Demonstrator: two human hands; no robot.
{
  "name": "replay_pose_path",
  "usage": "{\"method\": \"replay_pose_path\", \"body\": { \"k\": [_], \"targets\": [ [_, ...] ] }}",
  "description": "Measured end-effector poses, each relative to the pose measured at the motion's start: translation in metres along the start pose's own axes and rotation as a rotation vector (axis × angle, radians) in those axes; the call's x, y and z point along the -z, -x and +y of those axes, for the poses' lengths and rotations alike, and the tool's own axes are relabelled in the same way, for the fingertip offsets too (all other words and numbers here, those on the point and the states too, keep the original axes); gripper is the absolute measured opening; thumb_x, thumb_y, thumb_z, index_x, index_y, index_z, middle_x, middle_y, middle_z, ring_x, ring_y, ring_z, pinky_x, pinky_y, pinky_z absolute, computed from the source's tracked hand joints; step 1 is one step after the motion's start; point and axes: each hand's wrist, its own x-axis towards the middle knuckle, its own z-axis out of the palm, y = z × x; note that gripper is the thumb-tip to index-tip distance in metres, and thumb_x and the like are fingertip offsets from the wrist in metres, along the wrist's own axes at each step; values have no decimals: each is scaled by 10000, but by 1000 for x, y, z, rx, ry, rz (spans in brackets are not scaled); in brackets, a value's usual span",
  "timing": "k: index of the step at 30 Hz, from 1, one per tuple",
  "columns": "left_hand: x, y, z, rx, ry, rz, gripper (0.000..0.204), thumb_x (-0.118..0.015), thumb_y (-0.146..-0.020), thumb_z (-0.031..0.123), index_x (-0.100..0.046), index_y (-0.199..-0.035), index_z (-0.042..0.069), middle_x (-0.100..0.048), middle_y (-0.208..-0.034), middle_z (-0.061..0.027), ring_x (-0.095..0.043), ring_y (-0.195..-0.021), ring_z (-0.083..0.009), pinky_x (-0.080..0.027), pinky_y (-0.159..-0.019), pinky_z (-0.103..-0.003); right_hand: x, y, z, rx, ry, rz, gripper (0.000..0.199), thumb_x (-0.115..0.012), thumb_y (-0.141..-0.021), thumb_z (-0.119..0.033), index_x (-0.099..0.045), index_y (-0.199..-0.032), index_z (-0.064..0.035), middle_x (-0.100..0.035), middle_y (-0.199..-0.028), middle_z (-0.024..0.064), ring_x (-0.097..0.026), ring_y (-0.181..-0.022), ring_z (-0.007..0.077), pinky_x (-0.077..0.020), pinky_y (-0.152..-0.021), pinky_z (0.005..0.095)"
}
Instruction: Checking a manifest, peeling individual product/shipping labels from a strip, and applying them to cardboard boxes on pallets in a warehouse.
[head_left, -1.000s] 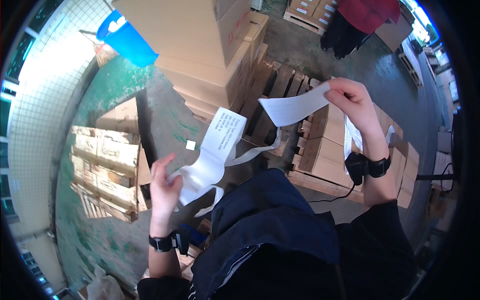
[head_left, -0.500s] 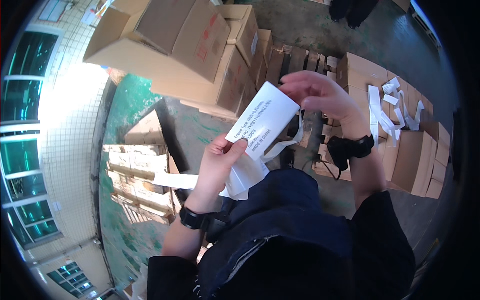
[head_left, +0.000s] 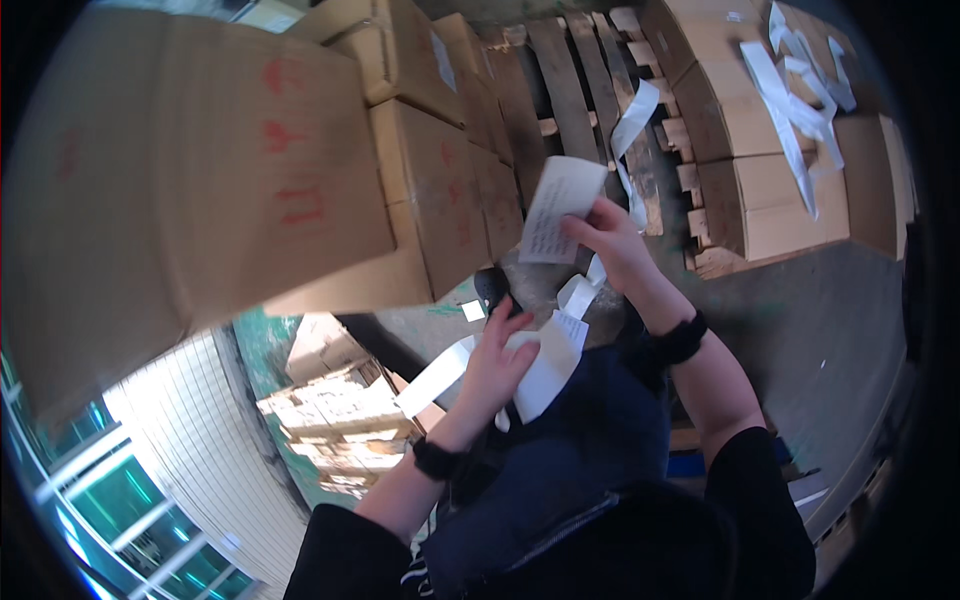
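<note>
My right hand [head_left: 612, 245] pinches a white printed label [head_left: 562, 205] along its lower right edge and holds it up in front of the wooden pallet. My left hand [head_left: 497, 367] is open, its fingers spread. It is over a folded bundle of white label strip [head_left: 548, 378] at the front of my dark clothing; whether the palm touches the bundle is hidden. One end of the strip [head_left: 437, 378] sticks out to the left behind that hand. Another curling length [head_left: 580, 295] runs up below my right hand.
A large cardboard box [head_left: 190, 150] looms close on the left, beside stacked cartons [head_left: 440, 170]. Slatted wooden pallet [head_left: 565, 90] lies beyond my hands. Cartons [head_left: 790, 195] at right carry loose white strips [head_left: 790, 110]. Another pallet [head_left: 340, 420] is at lower left.
The label has passed from my left hand to my right and moved slightly up. My left hand has opened and lowered toward the strip bundle. The view has shifted, bringing the large box closer.
</note>
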Motion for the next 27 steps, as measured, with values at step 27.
{"method": "replay_pose_path", "body": {
  "k": [27],
  "targets": [
    [33, -28, -76, 294, -78, -148, 559, -559, -833, 51, -308, -1333, 41, -506, -1265, -80, -527, -670, -51, -449, -643, -190, -36, -132, 136, -221, -326, -234, 497, -714, -750, -282, -546, -1106, 20, -623, -999, 106, -611, -887, 152, -477, -787, 273]
  ]
}}
